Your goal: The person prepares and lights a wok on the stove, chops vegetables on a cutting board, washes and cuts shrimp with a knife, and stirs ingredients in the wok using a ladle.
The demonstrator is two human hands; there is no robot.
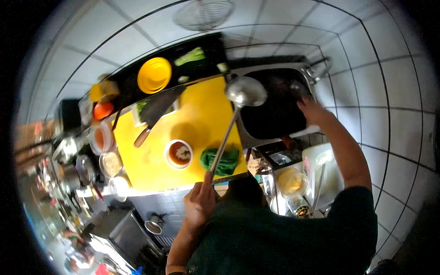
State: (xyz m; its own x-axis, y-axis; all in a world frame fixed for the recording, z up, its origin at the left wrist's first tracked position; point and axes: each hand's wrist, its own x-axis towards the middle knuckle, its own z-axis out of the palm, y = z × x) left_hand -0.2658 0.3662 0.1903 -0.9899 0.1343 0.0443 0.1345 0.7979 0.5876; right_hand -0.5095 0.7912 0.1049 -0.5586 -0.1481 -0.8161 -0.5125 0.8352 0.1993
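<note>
Left hand [200, 201] grips long steel ladle [244, 91], bowl shiny, over wok [275, 110].

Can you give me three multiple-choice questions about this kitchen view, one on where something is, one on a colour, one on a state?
1. Where does the green cloth lie?
A. on the yellow board
B. in the wok
C. on the wall

2. What colour is the plate on the dark counter?
A. white
B. yellow
C. blue

3. What is the left hand doing?
A. hanging free
B. gripping the ladle handle
C. holding the cleaver

Answers: 1 A, the cloth rests on the board's near edge; 2 B, it is plainly yellow; 3 B, fingers are closed round the long handle.
</note>
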